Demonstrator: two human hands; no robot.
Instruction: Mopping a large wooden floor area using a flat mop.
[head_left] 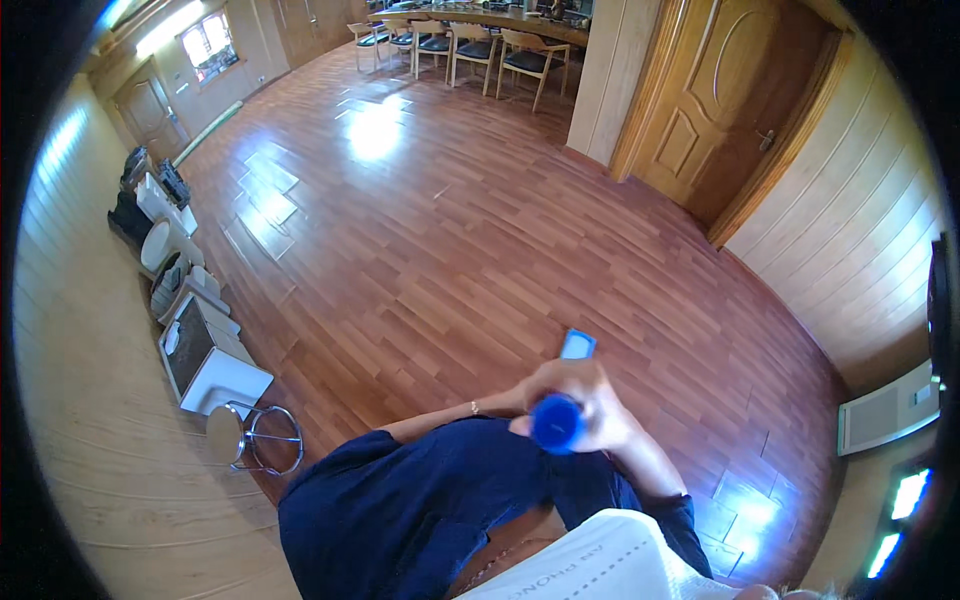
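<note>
My right hand is wrapped around something with a round blue end. That end points up toward me, so the thing is strongly foreshortened and its kind is unclear. Just beyond my fingers shows a pale panel with a blue edge; whether it belongs to the same thing, I cannot tell. My left hand comes in from the left, with a thin bracelet at its wrist. It reaches up against or behind the right hand, which hides its fingers.
Reddish wood-plank floor stretches ahead. A round stool, a white box-like unit and other items line the left wall. Chairs stand along a counter at the back. On the right are a wooden door and a white appliance.
</note>
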